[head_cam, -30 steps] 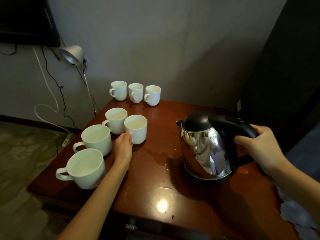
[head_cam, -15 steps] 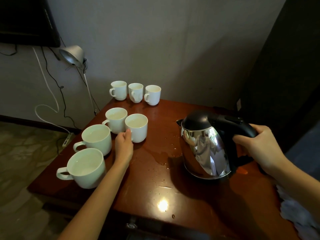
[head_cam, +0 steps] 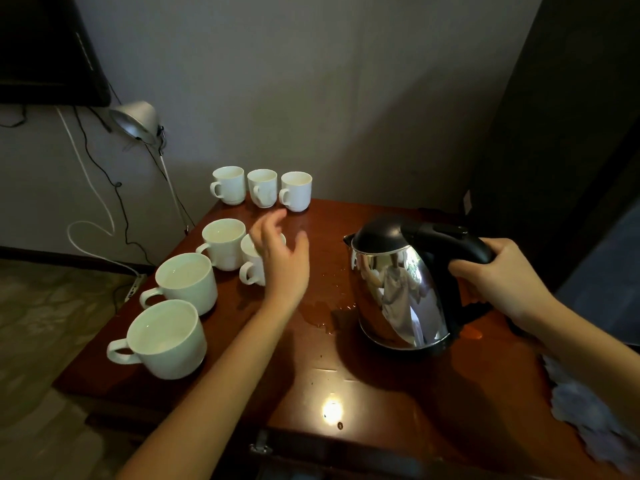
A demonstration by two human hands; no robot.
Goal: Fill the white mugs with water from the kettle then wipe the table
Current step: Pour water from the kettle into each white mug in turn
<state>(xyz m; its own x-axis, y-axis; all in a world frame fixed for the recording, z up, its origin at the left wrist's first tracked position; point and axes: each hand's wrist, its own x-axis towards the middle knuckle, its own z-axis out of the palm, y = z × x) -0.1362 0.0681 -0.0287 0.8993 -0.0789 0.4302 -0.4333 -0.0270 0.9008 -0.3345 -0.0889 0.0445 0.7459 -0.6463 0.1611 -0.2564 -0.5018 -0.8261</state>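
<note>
The left hand [head_cam: 282,261] has left the mug [head_cam: 252,268], fingers apart above it. The right hand [head_cam: 498,275] grips the kettle [head_cam: 398,289], standing mid-table [head_cam: 346,382]; four mugs crowd the left edge.

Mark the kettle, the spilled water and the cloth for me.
kettle [head_cam: 398,299], head view, shiny steel body.
spilled water [head_cam: 320,311], head view, puddle left of kettle.
cloth [head_cam: 588,414], head view, pale fabric at table's right edge.

Head view, down over table [head_cam: 346,393]
</note>
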